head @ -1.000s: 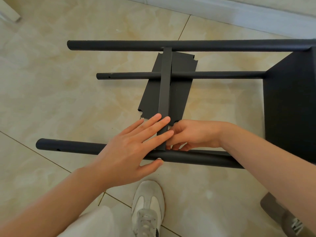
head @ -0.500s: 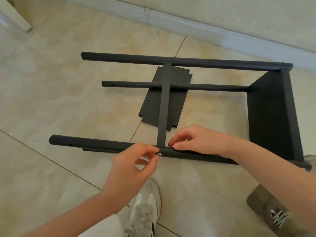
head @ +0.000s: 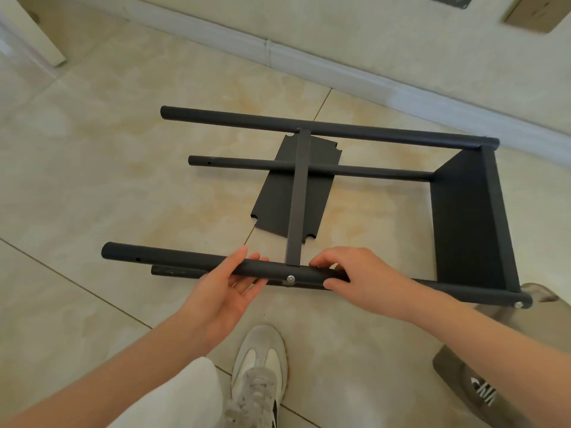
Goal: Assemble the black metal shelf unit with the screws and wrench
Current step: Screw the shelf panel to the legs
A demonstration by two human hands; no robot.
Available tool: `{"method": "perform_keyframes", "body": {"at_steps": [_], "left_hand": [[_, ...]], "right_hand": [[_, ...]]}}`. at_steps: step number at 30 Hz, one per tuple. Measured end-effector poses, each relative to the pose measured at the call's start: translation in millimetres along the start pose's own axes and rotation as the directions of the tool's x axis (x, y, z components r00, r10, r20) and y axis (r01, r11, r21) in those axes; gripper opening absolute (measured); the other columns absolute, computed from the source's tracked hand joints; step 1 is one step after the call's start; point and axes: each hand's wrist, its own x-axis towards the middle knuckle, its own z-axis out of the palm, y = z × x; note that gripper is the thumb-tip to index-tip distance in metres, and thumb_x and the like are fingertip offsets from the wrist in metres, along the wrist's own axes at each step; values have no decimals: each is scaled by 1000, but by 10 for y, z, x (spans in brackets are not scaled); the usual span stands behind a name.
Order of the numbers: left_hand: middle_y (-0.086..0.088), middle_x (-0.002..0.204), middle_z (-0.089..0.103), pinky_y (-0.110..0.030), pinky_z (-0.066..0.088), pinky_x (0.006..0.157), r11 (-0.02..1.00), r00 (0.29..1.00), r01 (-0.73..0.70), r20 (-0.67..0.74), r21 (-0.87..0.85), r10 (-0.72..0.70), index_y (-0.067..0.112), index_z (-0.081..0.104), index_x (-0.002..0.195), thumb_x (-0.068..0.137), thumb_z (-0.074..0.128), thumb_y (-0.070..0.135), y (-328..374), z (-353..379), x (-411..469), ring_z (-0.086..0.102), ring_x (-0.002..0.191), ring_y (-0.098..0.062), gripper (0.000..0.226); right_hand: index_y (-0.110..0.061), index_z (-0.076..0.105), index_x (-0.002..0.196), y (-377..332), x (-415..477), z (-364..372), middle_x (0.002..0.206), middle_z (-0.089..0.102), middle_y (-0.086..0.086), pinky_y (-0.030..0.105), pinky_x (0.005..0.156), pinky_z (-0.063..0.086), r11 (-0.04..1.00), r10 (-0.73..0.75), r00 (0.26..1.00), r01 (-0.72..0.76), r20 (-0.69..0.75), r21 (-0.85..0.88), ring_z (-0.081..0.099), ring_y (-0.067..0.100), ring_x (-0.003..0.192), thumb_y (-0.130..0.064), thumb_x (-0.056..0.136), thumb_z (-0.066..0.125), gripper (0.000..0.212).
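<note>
Screw (head: 290,278) now seated in near tube (head: 173,261) at crossbar (head: 298,196) joint, lower ctr; no longer pinched. Left hand (head: 228,291) shifted aside, curled round tube; right hand (head: 361,273) gripping tube just right of joint. Shelf unit (head: 469,217) on its side on floor (head: 123,168), mid-frame. Prob. 1 wrench-tightening due next.

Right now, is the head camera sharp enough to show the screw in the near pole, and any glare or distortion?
Head view: the screw sits sharp in the near pole between the left hand and right hand; light is soft and even, no harsh glare; the wide lens slightly bows the baseboard.
</note>
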Motion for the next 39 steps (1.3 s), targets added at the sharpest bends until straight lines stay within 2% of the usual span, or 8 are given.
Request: {"method": "perform_keyframes", "body": {"at_steps": [5, 10, 15, 20, 23, 28, 34, 39], "left_hand": [[-21, 115, 73, -40, 63, 62, 1000, 1000, -12, -4, -25, 12, 2, 53, 136, 88, 69, 12, 58, 8, 9, 74, 99, -32, 50], [-18, 107, 76, -40, 63, 60, 993, 993, -114, 13, 13, 114, 4, 57, 129, 83, 71, 13, 229, 126, -31, 76, 94, -30, 48], [-17, 106, 76, -42, 63, 64, 988, 989, -146, 27, 48, 145, 5, 59, 122, 89, 68, 11, 341, 224, -77, 76, 94, -29, 35], [-16, 99, 77, -42, 63, 66, 968, 973, -227, 64, 108, 221, 7, 60, 113, 93, 66, 11, 489, 368, -209, 76, 92, -30, 21], [-16, 102, 76, -43, 61, 73, 936, 952, -306, 73, 172, 297, 8, 61, 114, 93, 66, 13, 633, 523, -341, 76, 95, -29, 22], [-17, 110, 73, -42, 60, 77, 881, 917, -398, 125, 254, 378, 7, 60, 120, 94, 66, 15, 855, 836, -593, 72, 104, -30, 29], [-9, 105, 75, -38, 64, 73, 767, 859, -512, 221, 388, 462, 14, 61, 117, 93, 68, 18, 1011, 1219, -857, 75, 95, -24, 26], [-4, 99, 77, -32, 62, 61, 659, 816, -576, 294, 484, 498, 17, 64, 108, 92, 71, 18, 1058, 1539, -1095, 77, 85, -19, 18]], "right_hand": [[-36, 60, 122, -3, -12, 19, 108, 59, -20, 11, 79, 41, 997, -44, 997, 40, -63, -67, 53, -1, 90, -20, 96, 59, 30], [-37, 59, 128, -70, -5, -35, 114, 61, -20, 6, 79, 39, 996, -80, 987, 73, -142, -59, 53, -3, 96, -22, 96, 59, 36], [-36, 55, 135, -131, -7, -92, 119, 61, -17, 13, 91, 40, 995, -83, 981, 73, -174, -64, 54, 0, 104, -21, 98, 56, 40], [-35, 56, 133, -247, -23, -268, 114, 61, -20, 2, 78, 35, 993, -106, 971, 91, -212, -82, 50, -7, 92, -23, 99, 54, 36], [-36, 58, 129, -367, -28, -453, 110, 57, -25, -1, 74, 34, 994, -105, 965, 95, -242, -55, 49, -13, 87, -21, 99, 56, 34], [-32, 58, 126, -534, -68, -738, 115, 62, -14, 7, 82, 37, 996, -85, 966, 79, -246, -35, 54, 1, 98, -18, 98, 57, 31], [-30, 56, 125, -665, -248, -1017, 119, 65, -9, 16, 88, 42, 998, 0, 961, 17, -278, 61, 61, 6, 104, -17, 96, 61, 32], [-29, 55, 124, -706, -399, -1150, 120, 66, -7, 5, 69, 40, 989, 63, 941, -14, -333, 147, 58, 1, 94, -18, 94, 65, 33]]}}
